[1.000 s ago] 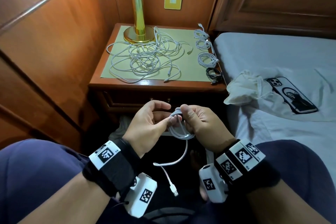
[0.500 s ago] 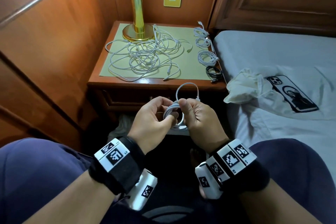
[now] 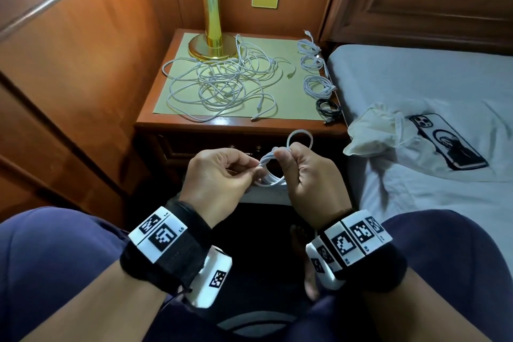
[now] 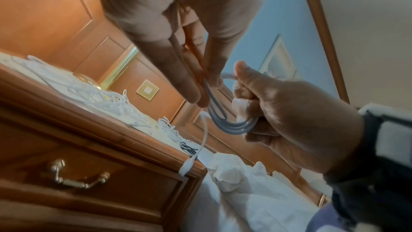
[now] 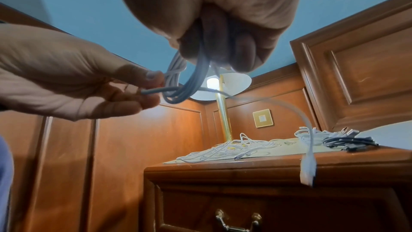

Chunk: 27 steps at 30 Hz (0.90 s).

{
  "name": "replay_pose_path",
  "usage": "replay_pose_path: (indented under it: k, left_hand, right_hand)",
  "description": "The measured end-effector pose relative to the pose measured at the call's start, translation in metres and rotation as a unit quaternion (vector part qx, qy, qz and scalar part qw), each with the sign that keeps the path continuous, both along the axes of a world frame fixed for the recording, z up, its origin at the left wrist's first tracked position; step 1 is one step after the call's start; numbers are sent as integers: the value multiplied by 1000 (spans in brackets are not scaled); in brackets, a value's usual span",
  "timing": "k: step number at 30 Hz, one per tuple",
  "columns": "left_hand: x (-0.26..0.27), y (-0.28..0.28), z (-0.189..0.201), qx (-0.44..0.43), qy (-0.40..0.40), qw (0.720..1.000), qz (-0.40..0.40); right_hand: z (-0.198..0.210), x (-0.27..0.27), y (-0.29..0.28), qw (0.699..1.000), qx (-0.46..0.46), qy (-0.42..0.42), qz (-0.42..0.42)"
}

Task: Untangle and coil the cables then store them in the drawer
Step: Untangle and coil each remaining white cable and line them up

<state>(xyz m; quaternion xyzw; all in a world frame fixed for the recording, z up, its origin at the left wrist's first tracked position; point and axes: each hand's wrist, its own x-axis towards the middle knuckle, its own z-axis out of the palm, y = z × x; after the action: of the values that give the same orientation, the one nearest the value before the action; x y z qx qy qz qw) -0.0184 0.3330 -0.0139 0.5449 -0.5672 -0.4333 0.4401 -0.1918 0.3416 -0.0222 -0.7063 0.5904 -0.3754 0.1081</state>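
Note:
A white cable [image 3: 270, 173] wound into a small coil hangs between my hands, in front of the nightstand's shut drawer [image 3: 211, 147]. My right hand [image 3: 281, 154] grips the coil [image 5: 178, 91] in a fist, and a loop of it stands above the knuckles. My left hand [image 3: 254, 172] pinches one strand [image 4: 208, 98] at the coil's side. The free end with its plug [image 5: 307, 170] dangles beyond. On the nightstand lie a tangle of white cables [image 3: 222, 83], three white coils [image 3: 316, 83] and a black coil [image 3: 329, 107].
A brass lamp [image 3: 211, 8] stands at the back of the nightstand [image 3: 238, 123]. The drawer has a brass handle [image 4: 78, 179]. To the right is a bed [image 3: 416, 78] with a phone [image 3: 447, 141] and a white cloth [image 3: 372, 133]. Wood panelling closes the left side.
The cable end that hung down below my hands has been drawn up, and a loop now stands above my right hand. Both hands have risen toward the drawer front.

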Motion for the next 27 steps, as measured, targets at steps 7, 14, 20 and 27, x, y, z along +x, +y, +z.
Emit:
replay_pose_path:
  k: [7, 14, 20, 27]
  left_hand:
    - [10, -2, 23, 236, 315, 906, -158]
    - [19, -16, 25, 59, -86, 976, -191]
    - [29, -23, 22, 134, -31, 966, -217]
    - [25, -24, 19, 117, 53, 966, -222]
  right_hand:
    - [15, -22, -10, 999, -29, 32, -32]
    - [14, -28, -12, 996, -58, 64, -37]
    - [21, -25, -13, 989, -122, 73, -25]
    - [23, -36, -16, 982, -157, 92, -53]
